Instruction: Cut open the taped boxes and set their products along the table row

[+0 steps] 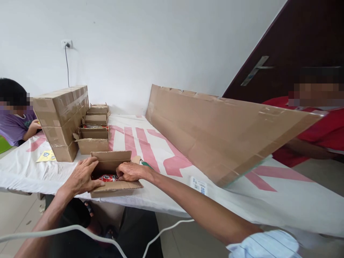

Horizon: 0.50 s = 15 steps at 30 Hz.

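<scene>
An open cardboard box stands at the near edge of the table, with a red packet bearing white lettering inside. My left hand grips the box's left side, its thumb lying over the near edge and its fingers over the left wall. Reaching in from the right, my right hand has its fingers curled down at the right end of the packet; the fingertips are partly hidden.
Stacked taped boxes stand at the left, beside a row of open boxes. A large cardboard sheet leans across the right. A label sheet lies on the tablecloth. People sit at left and right. A white cable crosses in front.
</scene>
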Each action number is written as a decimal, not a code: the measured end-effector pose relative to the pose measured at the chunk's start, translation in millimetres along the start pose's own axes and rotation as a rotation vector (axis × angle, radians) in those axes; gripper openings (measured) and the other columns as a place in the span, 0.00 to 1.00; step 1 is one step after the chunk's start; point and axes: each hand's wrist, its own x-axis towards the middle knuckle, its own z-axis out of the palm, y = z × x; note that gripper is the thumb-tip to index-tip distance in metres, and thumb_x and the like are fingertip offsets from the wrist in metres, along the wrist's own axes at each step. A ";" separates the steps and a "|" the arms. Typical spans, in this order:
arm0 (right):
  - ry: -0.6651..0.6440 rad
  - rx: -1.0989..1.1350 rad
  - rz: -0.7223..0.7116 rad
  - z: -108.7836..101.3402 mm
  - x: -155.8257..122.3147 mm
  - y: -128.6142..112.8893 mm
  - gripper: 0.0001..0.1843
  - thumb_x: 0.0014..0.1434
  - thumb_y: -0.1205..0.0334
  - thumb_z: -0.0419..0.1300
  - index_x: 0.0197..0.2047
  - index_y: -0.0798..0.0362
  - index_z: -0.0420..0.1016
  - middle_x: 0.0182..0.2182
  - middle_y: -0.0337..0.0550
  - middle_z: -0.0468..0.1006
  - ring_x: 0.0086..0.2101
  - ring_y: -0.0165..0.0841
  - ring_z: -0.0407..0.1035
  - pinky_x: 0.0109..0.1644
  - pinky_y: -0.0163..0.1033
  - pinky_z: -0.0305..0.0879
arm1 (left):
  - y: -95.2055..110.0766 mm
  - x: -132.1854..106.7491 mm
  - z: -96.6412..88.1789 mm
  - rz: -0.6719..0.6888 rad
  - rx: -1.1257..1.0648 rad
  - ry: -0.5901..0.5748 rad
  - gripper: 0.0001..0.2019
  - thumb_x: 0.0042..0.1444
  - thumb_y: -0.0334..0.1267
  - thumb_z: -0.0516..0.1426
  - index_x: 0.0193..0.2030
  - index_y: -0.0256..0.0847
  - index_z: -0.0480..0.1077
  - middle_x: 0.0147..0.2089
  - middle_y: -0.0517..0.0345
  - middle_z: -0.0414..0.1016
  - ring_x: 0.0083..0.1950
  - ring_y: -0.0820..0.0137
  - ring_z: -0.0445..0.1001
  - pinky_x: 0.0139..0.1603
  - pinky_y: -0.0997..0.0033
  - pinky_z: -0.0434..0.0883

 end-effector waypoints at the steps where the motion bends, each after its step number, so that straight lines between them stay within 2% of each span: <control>1: -0.011 0.021 0.012 0.2 0.9 2.3 0.10 0.64 0.57 0.66 0.44 0.51 0.87 0.43 0.46 0.88 0.42 0.39 0.79 0.38 0.34 0.64 | -0.7 1.9 0.8 -0.010 -0.018 -0.039 0.36 0.57 0.61 0.66 0.66 0.39 0.72 0.72 0.36 0.71 0.70 0.44 0.71 0.69 0.48 0.68; 4: -0.058 0.057 0.065 1.2 5.2 7.0 0.11 0.59 0.54 0.70 0.41 0.51 0.87 0.39 0.44 0.87 0.39 0.38 0.78 0.37 0.34 0.64 | -4.2 6.2 4.3 -0.052 -0.044 -0.119 0.42 0.55 0.67 0.65 0.68 0.39 0.71 0.74 0.36 0.69 0.71 0.43 0.70 0.66 0.50 0.70; 7: -0.090 0.034 0.073 2.3 10.5 6.5 0.05 0.54 0.64 0.69 0.35 0.52 0.87 0.33 0.42 0.86 0.35 0.36 0.77 0.38 0.34 0.64 | -6.8 8.9 6.2 -0.061 -0.040 -0.139 0.42 0.54 0.69 0.64 0.66 0.40 0.72 0.73 0.38 0.70 0.70 0.44 0.71 0.65 0.53 0.70; 10: -0.101 0.020 0.059 2.7 13.1 2.9 0.08 0.49 0.73 0.65 0.30 0.53 0.85 0.28 0.42 0.84 0.32 0.36 0.76 0.35 0.36 0.61 | -7.2 10.7 6.6 -0.061 -0.030 -0.138 0.42 0.53 0.70 0.64 0.65 0.41 0.73 0.72 0.39 0.71 0.69 0.45 0.72 0.64 0.54 0.70; 12: -0.084 0.019 0.049 2.5 12.5 1.4 0.11 0.50 0.75 0.62 0.31 0.53 0.84 0.29 0.43 0.84 0.33 0.37 0.76 0.34 0.36 0.60 | -6.7 11.9 7.0 -0.066 -0.023 -0.141 0.41 0.54 0.69 0.65 0.65 0.40 0.73 0.72 0.39 0.71 0.70 0.45 0.71 0.64 0.54 0.70; 15: -0.047 0.039 0.050 2.6 10.1 2.9 0.12 0.53 0.75 0.60 0.34 0.52 0.84 0.33 0.45 0.86 0.36 0.39 0.77 0.35 0.36 0.60 | -4.6 14.0 8.3 -0.081 -0.018 -0.146 0.34 0.60 0.65 0.63 0.62 0.39 0.74 0.71 0.38 0.71 0.69 0.46 0.72 0.64 0.53 0.70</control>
